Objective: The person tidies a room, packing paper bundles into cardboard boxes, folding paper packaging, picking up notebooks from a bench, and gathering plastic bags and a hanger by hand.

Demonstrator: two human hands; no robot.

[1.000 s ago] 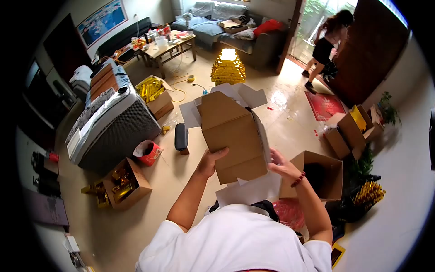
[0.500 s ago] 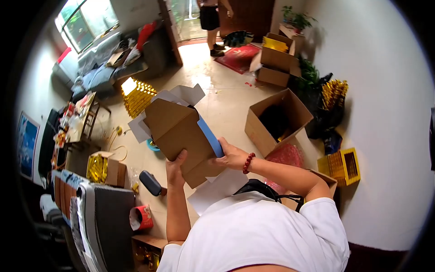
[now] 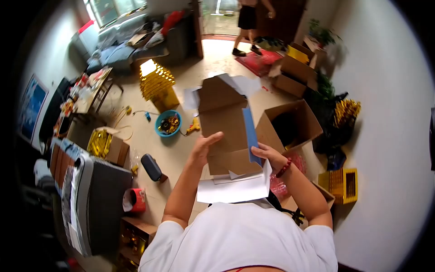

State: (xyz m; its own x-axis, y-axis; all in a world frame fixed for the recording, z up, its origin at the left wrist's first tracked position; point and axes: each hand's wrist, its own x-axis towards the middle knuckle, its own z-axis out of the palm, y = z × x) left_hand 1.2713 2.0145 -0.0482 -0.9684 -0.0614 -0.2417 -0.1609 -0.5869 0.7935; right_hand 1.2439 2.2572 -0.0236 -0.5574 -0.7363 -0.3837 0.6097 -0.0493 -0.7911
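An unfolded cardboard box [image 3: 222, 122] with a brown inside, white outer flaps and a blue side panel is held in front of my chest. My left hand [image 3: 206, 147] grips its left edge, thumb lying on the brown inner face. On the other side my right hand [image 3: 270, 158], with a red bead bracelet at the wrist, is closed on the lower end of the blue panel; some of its fingers are hidden behind the cardboard. A broad white flap [image 3: 233, 190] hangs toward my shirt.
Ahead on the floor stand a gold tinsel house shape [image 3: 158, 86] and a blue basin [image 3: 168, 123] of small parts beside a yellow glue gun [image 3: 194, 125]. An open carton [image 3: 290, 127] is at right. Another person [image 3: 248, 22] is near the doorway.
The box has turned more upright, its brown inside now facing me, and both hands moved right in view with it. The person by the door has taken a step.
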